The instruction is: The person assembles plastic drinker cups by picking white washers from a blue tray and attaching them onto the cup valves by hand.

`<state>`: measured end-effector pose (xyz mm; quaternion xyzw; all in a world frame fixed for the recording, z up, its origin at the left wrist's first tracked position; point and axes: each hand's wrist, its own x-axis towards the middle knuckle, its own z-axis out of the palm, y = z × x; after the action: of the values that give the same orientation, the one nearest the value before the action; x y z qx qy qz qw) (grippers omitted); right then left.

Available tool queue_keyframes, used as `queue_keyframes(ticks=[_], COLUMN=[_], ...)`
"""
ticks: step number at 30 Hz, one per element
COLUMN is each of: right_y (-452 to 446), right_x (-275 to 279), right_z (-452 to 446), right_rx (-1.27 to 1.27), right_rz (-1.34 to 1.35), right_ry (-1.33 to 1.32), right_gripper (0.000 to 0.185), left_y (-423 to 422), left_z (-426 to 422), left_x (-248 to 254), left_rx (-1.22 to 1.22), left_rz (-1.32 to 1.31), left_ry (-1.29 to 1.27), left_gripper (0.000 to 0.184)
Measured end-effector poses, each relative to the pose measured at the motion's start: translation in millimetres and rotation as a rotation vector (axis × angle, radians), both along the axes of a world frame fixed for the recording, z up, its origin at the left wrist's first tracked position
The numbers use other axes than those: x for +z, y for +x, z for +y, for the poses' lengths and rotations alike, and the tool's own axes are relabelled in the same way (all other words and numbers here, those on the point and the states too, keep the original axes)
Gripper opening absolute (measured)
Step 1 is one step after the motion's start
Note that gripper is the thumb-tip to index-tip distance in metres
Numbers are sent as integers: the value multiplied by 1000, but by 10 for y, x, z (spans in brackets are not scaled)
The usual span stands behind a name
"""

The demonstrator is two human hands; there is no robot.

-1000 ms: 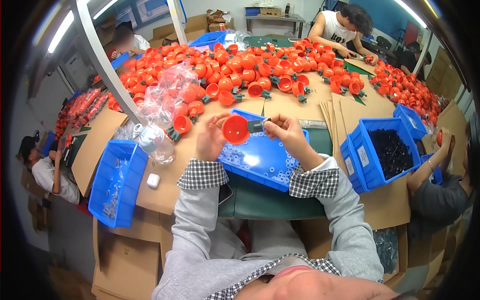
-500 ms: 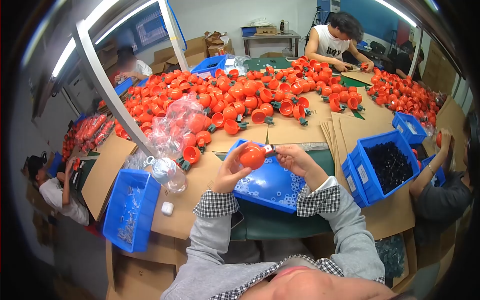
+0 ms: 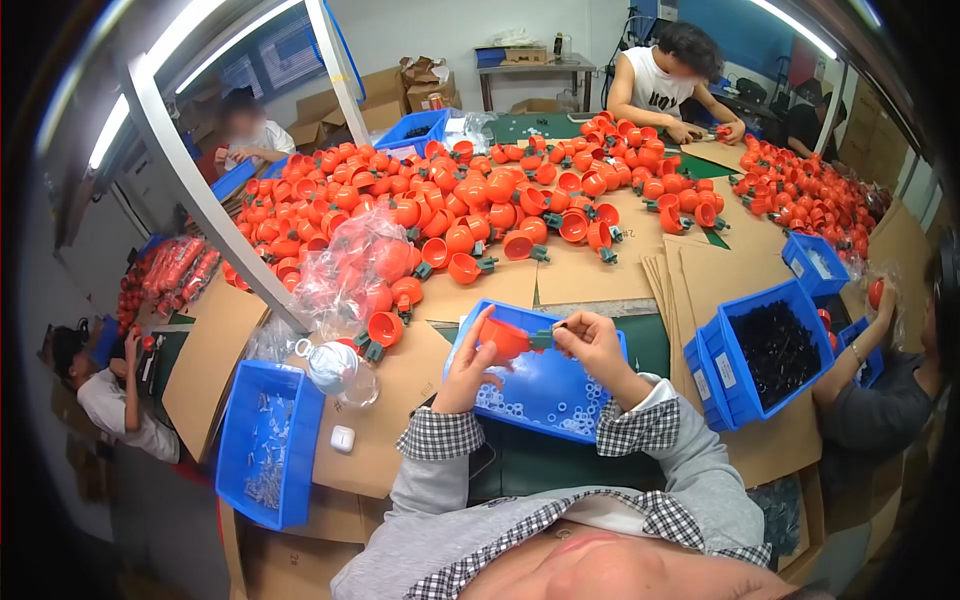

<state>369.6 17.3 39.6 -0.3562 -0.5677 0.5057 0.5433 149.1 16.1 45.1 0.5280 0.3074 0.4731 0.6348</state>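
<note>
A red plastic cup (image 3: 508,340) with a dark green fitting (image 3: 541,340) is held in front of me above a blue bin (image 3: 535,376). My left hand (image 3: 464,368) closes around the cup, thumb and fingers on opposite sides. At the free end of the fitting, my right hand (image 3: 594,346) pinches a small dark part (image 3: 560,325); the fingertips hide most of it. Small white rings (image 3: 560,411) lie scattered in the bin beneath both hands.
Many similar red cups (image 3: 480,190) are heaped across the table. A blue bin of black parts (image 3: 775,345) stands right; another with small clear pieces (image 3: 265,455) stands left, near a plastic bottle (image 3: 345,372) and white case (image 3: 342,438). Co-workers (image 3: 665,85) sit around.
The cup has turned, so its green fitting now shows to the right. My right hand has shifted slightly right and down, and my view has moved a little.
</note>
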Motion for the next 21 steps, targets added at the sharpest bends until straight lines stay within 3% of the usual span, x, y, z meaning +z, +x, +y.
queue_keyframes(ticks=[2, 4, 5, 7, 9, 11, 12, 16, 19, 20, 21], right_y=[65, 59, 54, 34, 28, 25, 23, 20, -1, 5, 11], right_x=[1, 32, 49, 64, 49, 9, 33, 85, 78, 53, 36], right_z=[58, 52, 32, -9, -22, -15, -31, -40, -96, -97, -80], right_rx=[51, 108, 167, 198, 228, 248, 239, 166, 122, 121, 122], right_rz=[75, 129, 180, 211, 241, 274, 256, 118, 54, 67, 80], right_ry=[-202, -276, -344, -354, -355, -340, -322, -184, -167, -188, -202], right_gripper=[16, 16, 15, 15, 15, 14, 15, 14, 13, 14, 14], left_y=[-7, -49, -86, -135, -119, -100, -94, -117, -219, -304, -265], left_z=[20, 123, 151, 194, 147, 159, 172, -18, 71, 194, 151], left_x=[-49, -241, -275, -272, -263, -232, -233, -117, -172, -368, -327], left_rx=[-20, -207, -221, -420, -346, -94, -91, -351, -375, -539, -530], left_rz=[-40, -346, -344, -585, -553, -440, -287, -24, 179, -48, -52], left_ry=[43, 269, 263, 194, 154, -120, -124, -306, -236, -183, -185], left_gripper=[35, 40, 40, 41, 42, 52, 67, 80, 78, 64, 64])
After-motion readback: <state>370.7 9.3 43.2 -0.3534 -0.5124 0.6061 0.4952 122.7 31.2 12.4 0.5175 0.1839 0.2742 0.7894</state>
